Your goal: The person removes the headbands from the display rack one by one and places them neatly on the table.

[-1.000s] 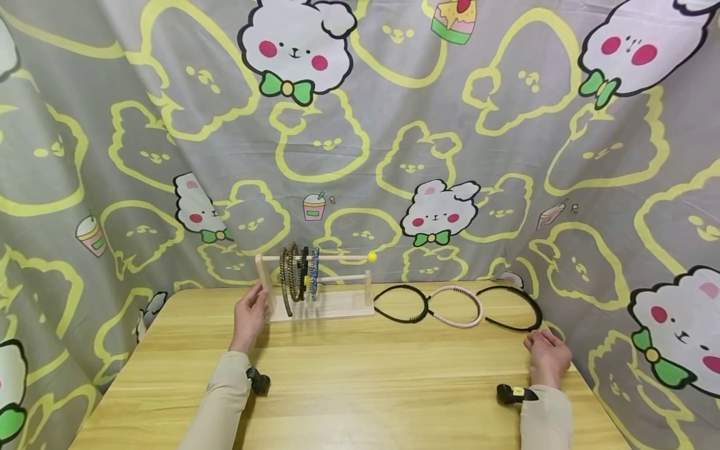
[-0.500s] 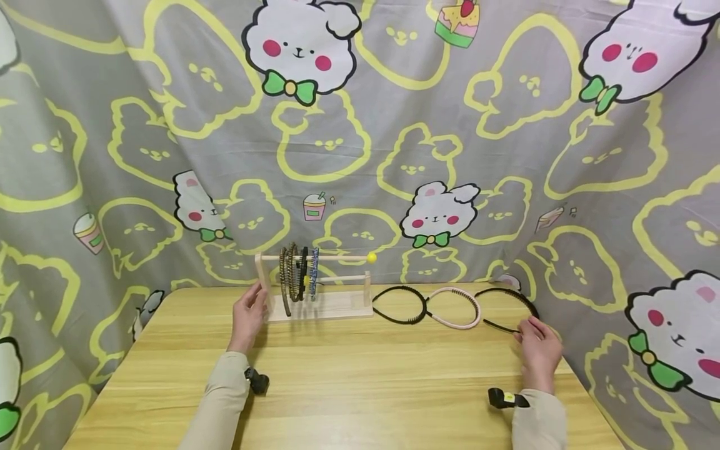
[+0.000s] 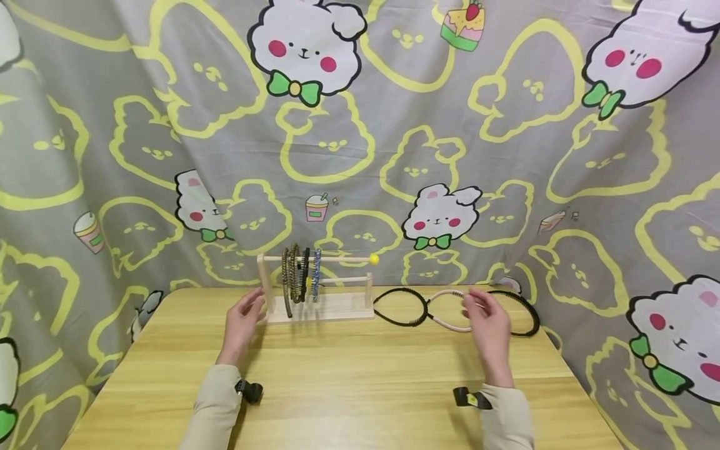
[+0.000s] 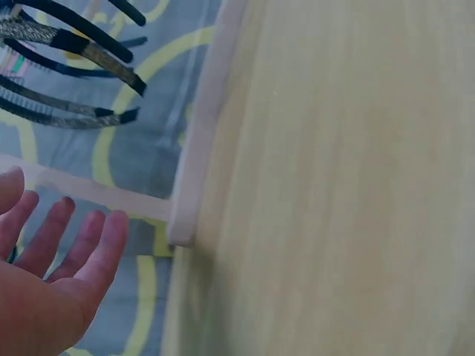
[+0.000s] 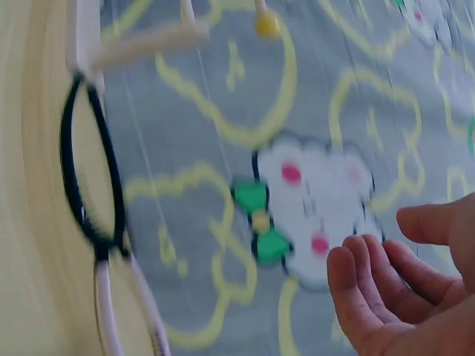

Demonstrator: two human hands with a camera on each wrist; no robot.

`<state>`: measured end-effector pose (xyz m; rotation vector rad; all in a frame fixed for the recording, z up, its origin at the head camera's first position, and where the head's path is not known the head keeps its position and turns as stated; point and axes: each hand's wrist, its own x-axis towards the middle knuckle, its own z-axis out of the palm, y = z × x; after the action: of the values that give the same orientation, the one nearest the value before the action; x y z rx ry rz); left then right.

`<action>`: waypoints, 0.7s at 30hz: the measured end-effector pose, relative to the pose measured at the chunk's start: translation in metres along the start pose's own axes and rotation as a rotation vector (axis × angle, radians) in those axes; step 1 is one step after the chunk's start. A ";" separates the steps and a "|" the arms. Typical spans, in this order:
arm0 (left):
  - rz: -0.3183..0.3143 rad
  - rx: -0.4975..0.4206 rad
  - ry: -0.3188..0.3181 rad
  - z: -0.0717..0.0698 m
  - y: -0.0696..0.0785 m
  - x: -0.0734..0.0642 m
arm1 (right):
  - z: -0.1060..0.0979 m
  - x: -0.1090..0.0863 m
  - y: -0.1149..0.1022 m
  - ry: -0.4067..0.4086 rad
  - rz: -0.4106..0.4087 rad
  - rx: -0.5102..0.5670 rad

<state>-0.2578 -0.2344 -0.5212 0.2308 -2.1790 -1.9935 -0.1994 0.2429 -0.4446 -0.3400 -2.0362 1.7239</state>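
We note the wooden rack point(image 3: 345, 306) at the back of the desk point(image 3: 360, 381), a yellow ball point(image 3: 374, 259) tipping its upper rod; brown-patterned, black and blue headbands hang towards the rod's left end. The left hand point(image 3: 242, 328) is just beside the rack's left upright, fingers point(image 4: 105, 252) loosely bent, gripping nothing; contact we cannot tell. To the rack's right, a row lies flat: black headband point(image 3: 425, 306), pink headband point(image 3: 449, 325), second black headband point(image 3: 537, 317). We find the right hand point(image 3: 490, 331) over the pink one's right side, fingers relaxed, holding nothing.
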 end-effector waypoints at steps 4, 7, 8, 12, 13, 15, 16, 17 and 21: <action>0.026 -0.014 -0.020 0.004 0.013 -0.009 | 0.033 -0.013 -0.019 -0.152 -0.079 -0.090; 0.095 0.012 0.003 0.003 0.012 -0.012 | 0.061 -0.019 -0.034 -0.219 -0.146 -0.117; 0.117 0.017 0.015 0.001 0.009 -0.012 | 0.070 -0.021 -0.039 -0.238 -0.167 -0.126; 0.209 0.016 0.025 -0.002 0.011 -0.012 | 0.109 -0.028 -0.054 -0.294 -0.236 -0.152; 0.220 0.014 0.022 -0.002 0.012 -0.011 | 0.119 -0.030 -0.057 -0.310 -0.247 -0.153; 0.230 0.015 0.010 -0.002 0.013 -0.010 | 0.138 -0.034 -0.062 -0.347 -0.255 -0.153; 0.228 0.028 0.007 -0.002 0.014 -0.010 | 0.146 -0.036 -0.064 -0.366 -0.264 -0.153; 0.222 0.037 0.004 -0.002 0.014 -0.010 | 0.155 -0.037 -0.065 -0.385 -0.268 -0.156; 0.209 0.067 -0.015 0.001 0.014 -0.008 | 0.183 -0.041 -0.068 -0.426 -0.281 -0.158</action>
<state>-0.2503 -0.2308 -0.5078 -0.0031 -2.1809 -1.8171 -0.2462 0.0522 -0.4075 0.2821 -2.3850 1.5608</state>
